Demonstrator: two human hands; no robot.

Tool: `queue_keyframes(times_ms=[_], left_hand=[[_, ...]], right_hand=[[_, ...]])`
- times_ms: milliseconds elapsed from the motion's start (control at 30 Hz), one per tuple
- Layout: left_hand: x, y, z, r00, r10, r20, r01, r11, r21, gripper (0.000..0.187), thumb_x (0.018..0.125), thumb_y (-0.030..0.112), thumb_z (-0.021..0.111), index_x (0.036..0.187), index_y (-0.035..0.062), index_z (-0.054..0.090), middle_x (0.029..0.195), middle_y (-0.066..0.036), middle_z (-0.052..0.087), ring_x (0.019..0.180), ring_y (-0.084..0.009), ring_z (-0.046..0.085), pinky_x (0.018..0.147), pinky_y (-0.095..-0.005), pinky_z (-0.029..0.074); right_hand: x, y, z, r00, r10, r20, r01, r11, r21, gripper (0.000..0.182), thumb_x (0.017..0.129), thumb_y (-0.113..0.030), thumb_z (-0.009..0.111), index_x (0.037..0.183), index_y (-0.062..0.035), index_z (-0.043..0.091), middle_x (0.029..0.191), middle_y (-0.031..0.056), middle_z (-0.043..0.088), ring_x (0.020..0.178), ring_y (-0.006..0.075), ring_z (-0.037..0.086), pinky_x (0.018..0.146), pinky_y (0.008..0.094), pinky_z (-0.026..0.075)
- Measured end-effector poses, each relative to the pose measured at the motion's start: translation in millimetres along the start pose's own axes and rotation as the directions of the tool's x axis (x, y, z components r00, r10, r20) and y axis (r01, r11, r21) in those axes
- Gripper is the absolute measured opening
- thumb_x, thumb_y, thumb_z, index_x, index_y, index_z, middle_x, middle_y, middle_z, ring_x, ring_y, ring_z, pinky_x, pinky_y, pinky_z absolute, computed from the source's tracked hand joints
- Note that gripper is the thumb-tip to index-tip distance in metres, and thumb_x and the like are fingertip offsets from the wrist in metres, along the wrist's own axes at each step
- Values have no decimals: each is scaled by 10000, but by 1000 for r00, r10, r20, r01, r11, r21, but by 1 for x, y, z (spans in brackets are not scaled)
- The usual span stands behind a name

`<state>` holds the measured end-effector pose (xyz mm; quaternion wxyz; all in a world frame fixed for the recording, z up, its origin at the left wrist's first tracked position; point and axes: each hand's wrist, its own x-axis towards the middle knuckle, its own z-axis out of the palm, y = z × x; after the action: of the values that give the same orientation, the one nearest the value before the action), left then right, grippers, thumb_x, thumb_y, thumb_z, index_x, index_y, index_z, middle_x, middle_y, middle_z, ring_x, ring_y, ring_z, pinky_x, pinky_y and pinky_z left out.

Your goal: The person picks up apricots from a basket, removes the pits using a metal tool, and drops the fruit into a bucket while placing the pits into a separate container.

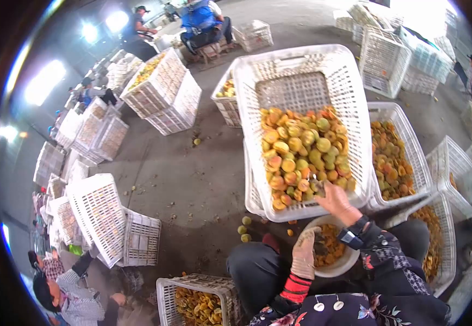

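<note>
Fingers on my right hand (338, 203) curl at the fruit (323, 145), grip unclear—it's probably soft, easily bruised, best cupped round its sides.

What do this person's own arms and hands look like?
Dark floral fabric sleeves cover the arms. The left hand seems to wear a pale glove, with a red-and-black striped cuff. The right wrist has a black band and small watch-like device.
</note>
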<state>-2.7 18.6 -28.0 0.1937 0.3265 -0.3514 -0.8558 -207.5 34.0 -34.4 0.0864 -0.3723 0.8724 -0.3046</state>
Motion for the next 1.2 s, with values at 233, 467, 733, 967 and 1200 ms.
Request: queue_keyframes(times_ms=[233, 467, 733, 967, 1200], left_hand=[[-1, 16, 5, 994, 6, -110, -16, 996, -92, 304, 1017, 233, 503, 1170, -3, 619, 1083, -74, 658, 992, -162, 623, 918, -303, 488], [-2, 17, -2, 996, 26, -88, -33, 996, -87, 323, 1014, 276, 508, 1167, 8, 605, 1060, -81, 659, 912, -145, 632, 794, -284, 522], [-3, 23, -3, 993, -51, 102, 67, 985, -157, 535, 1023, 484, 387, 1229, 21, 560, 1067, -64, 655, 864, -137, 641, 696, -267, 522], [-9, 18, -7, 958, 215, 187, -252, 947, 200, 447, 1041, 410, 380, 1093, 36, 619, 982, -53, 648, 891, -145, 622, 723, -259, 515], [-31, 41, 13, 988, 104, 115, -110, 993, 41, 503, 1032, 477, 374, 1037, 13, 570, 892, -91, 630, 750, -168, 614, 683, -278, 522]], right_hand=[[35, -6, 65, 993, 109, 43, -110, 994, 13, 465, 732, -327, 723, 993, 12, 543, 869, 242, 641, 856, 436, 622, 725, 497, 492], [20, -2, 32, 997, 53, 54, -65, 966, 252, 496, 709, -299, 741, 1032, 23, 548, 869, 229, 635, 845, 399, 629, 734, 448, 483], [-91, -60, -67, 887, -282, 366, 202, 949, 241, 473, 732, -231, 702, 1106, -6, 521, 803, 243, 632, 795, 434, 632, 684, 464, 503], [-139, -77, -84, 968, -207, 145, 155, 940, 305, 377, 861, -272, 665, 1097, -34, 492, 793, 252, 624, 769, 448, 621, 632, 509, 484], [-186, -82, -81, 939, -65, 337, 37, 995, 91, 299, 886, -231, 618, 1012, -11, 460, 707, 240, 616, 723, 444, 630, 630, 512, 495]])
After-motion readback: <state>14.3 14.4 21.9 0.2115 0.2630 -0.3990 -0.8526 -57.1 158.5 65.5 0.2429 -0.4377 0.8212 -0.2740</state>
